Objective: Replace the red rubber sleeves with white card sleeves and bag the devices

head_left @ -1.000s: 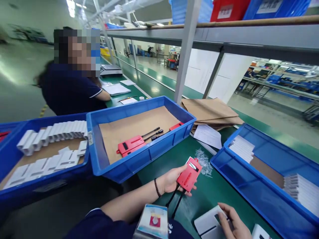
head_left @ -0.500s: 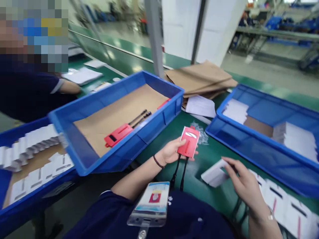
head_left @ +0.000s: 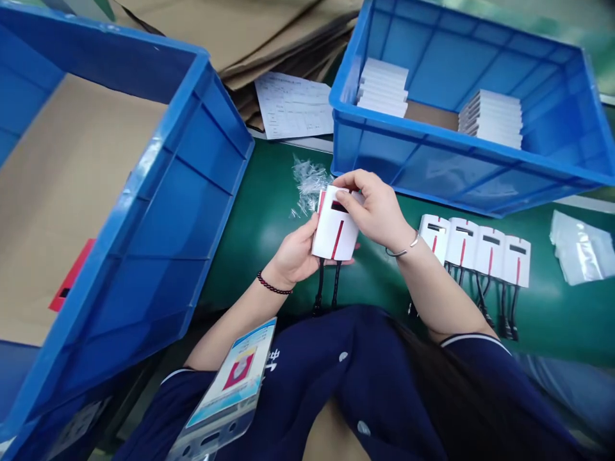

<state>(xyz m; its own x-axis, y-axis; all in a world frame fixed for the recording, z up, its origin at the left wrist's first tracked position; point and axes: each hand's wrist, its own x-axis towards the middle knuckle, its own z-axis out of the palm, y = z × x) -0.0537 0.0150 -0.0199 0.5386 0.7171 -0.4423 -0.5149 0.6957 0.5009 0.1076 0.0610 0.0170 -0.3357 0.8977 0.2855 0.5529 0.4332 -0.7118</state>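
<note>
A red device with two short black cables rests in my left hand (head_left: 300,250), its red edge (head_left: 321,202) showing along the left side. Over its front lies a white cover (head_left: 329,230) with a dark window and a narrow slot where red shows through. My right hand (head_left: 372,208) pinches the top of this cover between thumb and fingers. Whether the cover is seated flush I cannot tell. To the right stands a row of several white-covered devices (head_left: 490,256), their black cables hanging toward me. Just behind my hands lies a heap of small clear plastic pieces (head_left: 310,182).
A blue bin (head_left: 456,153) at the back right holds two stacks of white covers (head_left: 494,118). Another blue bin (head_left: 206,192) on the left contains a red device (head_left: 72,275) on cardboard. Printed paper (head_left: 293,105) lies between them. Clear plastic bags (head_left: 581,246) sit far right.
My right hand has brought the white cover from the right onto the red device in my left hand. The view has swung down and to the right.
</note>
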